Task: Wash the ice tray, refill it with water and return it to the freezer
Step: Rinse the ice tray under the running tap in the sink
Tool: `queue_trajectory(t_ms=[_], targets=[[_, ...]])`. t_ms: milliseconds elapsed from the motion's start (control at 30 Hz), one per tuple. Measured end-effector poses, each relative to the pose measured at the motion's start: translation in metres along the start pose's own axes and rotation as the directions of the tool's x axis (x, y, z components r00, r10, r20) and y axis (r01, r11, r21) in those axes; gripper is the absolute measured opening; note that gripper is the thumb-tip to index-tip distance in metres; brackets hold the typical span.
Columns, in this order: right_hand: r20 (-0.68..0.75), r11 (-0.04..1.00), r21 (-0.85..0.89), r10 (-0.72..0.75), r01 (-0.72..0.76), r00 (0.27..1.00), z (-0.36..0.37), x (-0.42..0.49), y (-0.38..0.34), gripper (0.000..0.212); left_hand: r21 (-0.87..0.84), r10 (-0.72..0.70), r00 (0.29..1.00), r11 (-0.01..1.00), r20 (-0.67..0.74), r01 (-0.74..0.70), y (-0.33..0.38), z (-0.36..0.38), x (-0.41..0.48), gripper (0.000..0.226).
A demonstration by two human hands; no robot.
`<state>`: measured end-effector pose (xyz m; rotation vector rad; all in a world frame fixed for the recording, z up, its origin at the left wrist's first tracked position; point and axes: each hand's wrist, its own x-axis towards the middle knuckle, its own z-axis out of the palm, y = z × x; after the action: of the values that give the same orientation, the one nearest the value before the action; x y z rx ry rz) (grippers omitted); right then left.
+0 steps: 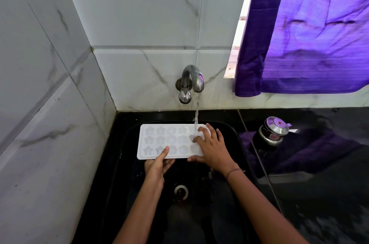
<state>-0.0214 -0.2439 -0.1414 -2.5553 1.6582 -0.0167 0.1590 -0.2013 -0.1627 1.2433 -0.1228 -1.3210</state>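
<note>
The white ice tray (157,139) sits level in the middle of the frame, held above the black sink (191,217), its long side running left to right and its star and round moulds facing up. The left hand (156,166) pinches the tray's near long edge left of centre, with the thumb (164,151) flat on top and the other fingers tucked beneath the rim. The right hand (212,148) grasps the tray's right end: bent fingers lie over the last moulds and the thumb runs along the near edge. A thin bracelet (233,171) circles that wrist.

A stream of water (196,115) falls from the curved metal tap (192,78) onto the tray's upper right corner, landing at the right hand's fingertips.

The basin is dark and wet, with a round metal drain (181,191) just below the hands. White marbled tiles (139,13) cover the back wall and the wall at the left of the frame, which meet in a corner. A purple curtain (309,33) hangs at upper right. A glossy black counter (329,193) fills the right side, and on it stands a steel lidded container (273,131), well apart from the tray.

The tray's far edge lies near the sink's back rim, and its left end is near the basin's left wall. Open basin lies below the hands.
</note>
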Motion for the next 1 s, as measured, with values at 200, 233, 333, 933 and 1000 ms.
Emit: queue_trajectory(t_ms=[200, 233, 333, 933, 1000], targets=[[0.014, 0.999, 0.022, -0.023, 0.023, 1.000, -0.002, -0.001, 0.002, 0.078, -0.020, -0.011, 1.000, 1.000, -0.005, 0.011, 0.001, 0.002, 0.002, 0.034], [-0.009, 0.999, 0.027, -0.027, 0.027, 1.000, -0.003, 0.000, 0.002, 0.074, -0.024, -0.011, 1.000, 1.000, -0.008, 0.011, 0.000, 0.002, 0.002, 0.033], [-0.148, 0.999, 0.045, -0.014, 0.021, 0.989, 0.005, -0.002, -0.002, 0.060, -0.075, -0.004, 1.000, 0.997, -0.028, 0.002, -0.003, 0.006, 0.003, 0.033], [-0.404, 0.998, -0.051, 0.004, -0.027, 0.915, 0.019, -0.003, -0.001, 0.027, -0.146, -0.024, 1.000, 0.989, -0.015, 0.021, 0.006, 0.023, 0.008, 0.039], [-0.382, 0.999, -0.051, -0.016, -0.004, 0.924, 0.017, -0.005, 0.002, 0.024, -0.152, -0.021, 1.000, 0.988, -0.019, 0.017, 0.007, 0.021, 0.008, 0.039]])
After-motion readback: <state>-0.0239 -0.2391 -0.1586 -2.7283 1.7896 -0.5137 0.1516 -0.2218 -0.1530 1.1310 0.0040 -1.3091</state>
